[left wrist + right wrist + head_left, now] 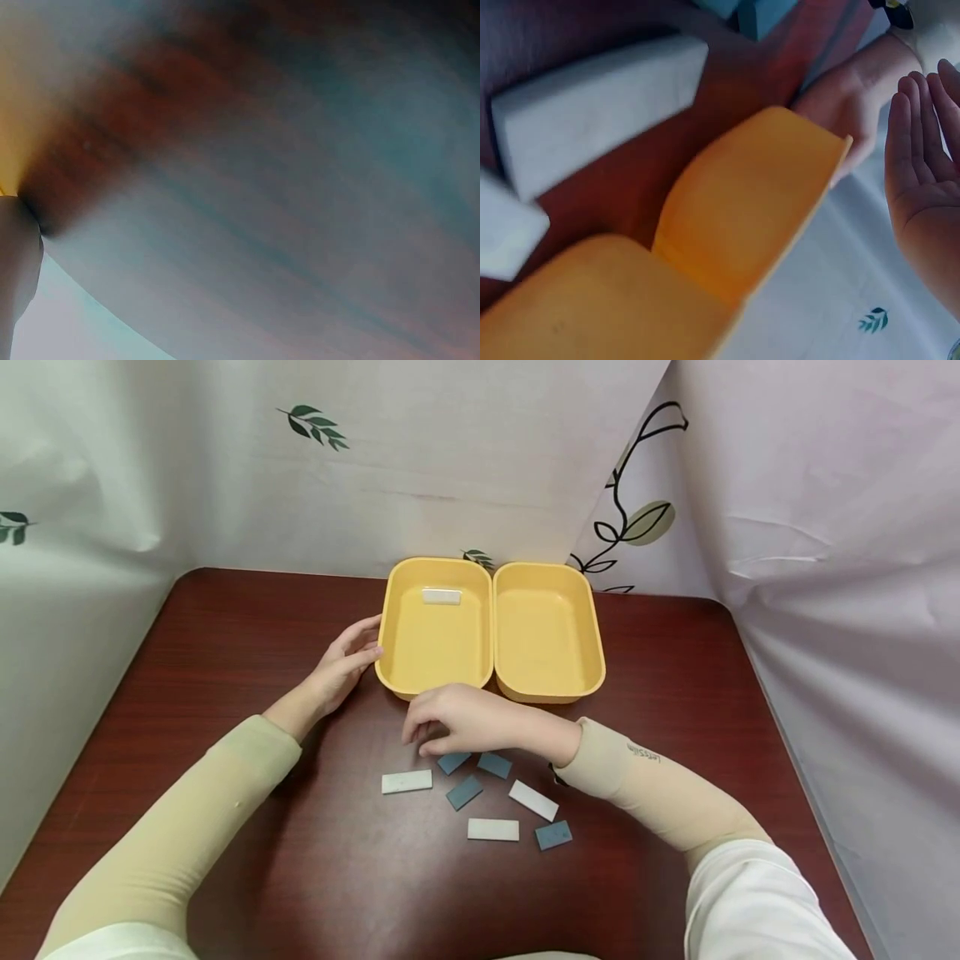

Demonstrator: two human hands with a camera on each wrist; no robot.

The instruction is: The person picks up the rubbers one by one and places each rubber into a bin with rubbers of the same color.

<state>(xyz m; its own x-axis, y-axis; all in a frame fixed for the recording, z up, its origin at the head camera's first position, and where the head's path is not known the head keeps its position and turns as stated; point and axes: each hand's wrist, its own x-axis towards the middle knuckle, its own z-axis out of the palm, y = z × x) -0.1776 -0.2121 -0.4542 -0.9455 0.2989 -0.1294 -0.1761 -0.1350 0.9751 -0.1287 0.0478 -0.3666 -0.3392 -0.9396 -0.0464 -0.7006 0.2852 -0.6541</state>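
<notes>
My left hand touches the outer left side of the left yellow tray, its fingers extended along the wall. One white tile lies inside that tray. Just in front of the same tray, my right hand hangs over the table, fingers loosely bent and nothing visible in them. Below it lie blue tiles and white tiles. The right wrist view shows my right hand at the right edge and my left hand at a tray.
A second yellow tray stands against the right side of the first and holds nothing. More tiles, a white one and a blue one, lie nearer the front of the dark red table. Patterned cloth hangs behind.
</notes>
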